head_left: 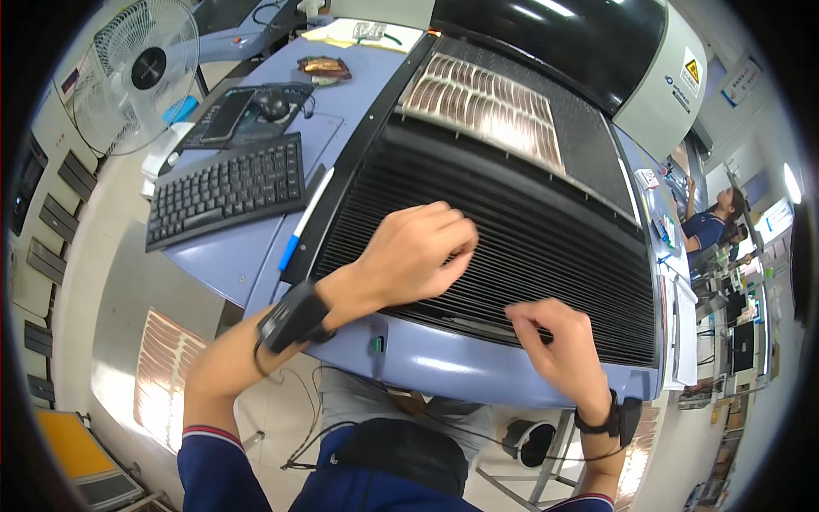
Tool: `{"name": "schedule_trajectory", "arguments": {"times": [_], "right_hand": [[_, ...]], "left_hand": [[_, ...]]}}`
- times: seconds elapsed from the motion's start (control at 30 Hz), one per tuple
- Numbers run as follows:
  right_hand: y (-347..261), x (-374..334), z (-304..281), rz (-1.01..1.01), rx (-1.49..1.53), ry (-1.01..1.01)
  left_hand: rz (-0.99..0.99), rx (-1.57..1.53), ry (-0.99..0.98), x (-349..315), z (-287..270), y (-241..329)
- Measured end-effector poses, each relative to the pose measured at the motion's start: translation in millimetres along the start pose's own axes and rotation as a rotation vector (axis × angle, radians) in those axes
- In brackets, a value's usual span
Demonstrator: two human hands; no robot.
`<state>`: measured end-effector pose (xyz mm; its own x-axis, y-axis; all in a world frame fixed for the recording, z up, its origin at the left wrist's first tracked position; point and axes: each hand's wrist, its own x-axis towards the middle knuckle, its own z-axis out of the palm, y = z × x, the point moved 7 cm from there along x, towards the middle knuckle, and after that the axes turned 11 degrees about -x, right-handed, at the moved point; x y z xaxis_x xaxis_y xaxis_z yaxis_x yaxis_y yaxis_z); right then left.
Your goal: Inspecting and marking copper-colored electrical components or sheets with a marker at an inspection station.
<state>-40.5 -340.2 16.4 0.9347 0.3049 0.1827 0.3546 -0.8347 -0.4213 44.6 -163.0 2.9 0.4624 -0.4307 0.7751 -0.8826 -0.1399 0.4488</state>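
My left hand point(422, 252) hovers over the black ribbed bed point(380, 198) of a machine, its fingers curled in and slightly blurred. Whatever it holds, if anything, is hidden. Lower and to the right, my right hand point(559, 346) is at the bed's near edge with thumb and fingers bent together. A thin dark strip point(482, 327) lies by its fingertips; I cannot tell whether they touch it. Beyond both hands, a sheet with rows of copper-coloured curved pieces point(486, 102) lies flat on the far part of the bed, partly under the dark machine cover point(554, 43).
On the left are a black keyboard point(226, 192), a mouse point(273, 104), a phone point(229, 115) and a white and blue pen point(307, 219). A fan point(149, 68) stands behind them. Another patterned sheet point(166, 367) lies lower left. Two people point(712, 226) are at the far right.
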Motion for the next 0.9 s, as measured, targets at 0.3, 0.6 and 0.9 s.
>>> {"name": "schedule_trajectory", "arguments": {"times": [0.3,0.6,0.9], "right_hand": [[23,-33,26,0.073,-0.213,-0.012],[10,5,15,-0.026,-0.156,-0.073],[32,73,2,0.141,0.277,-0.101]], "left_hand": [[-0.093,-0.169,-0.064,-5,28,-23],[0.048,-0.126,-0.338,-19,51,15],[-0.068,-0.085,-0.497,-28,55,-5]]}}
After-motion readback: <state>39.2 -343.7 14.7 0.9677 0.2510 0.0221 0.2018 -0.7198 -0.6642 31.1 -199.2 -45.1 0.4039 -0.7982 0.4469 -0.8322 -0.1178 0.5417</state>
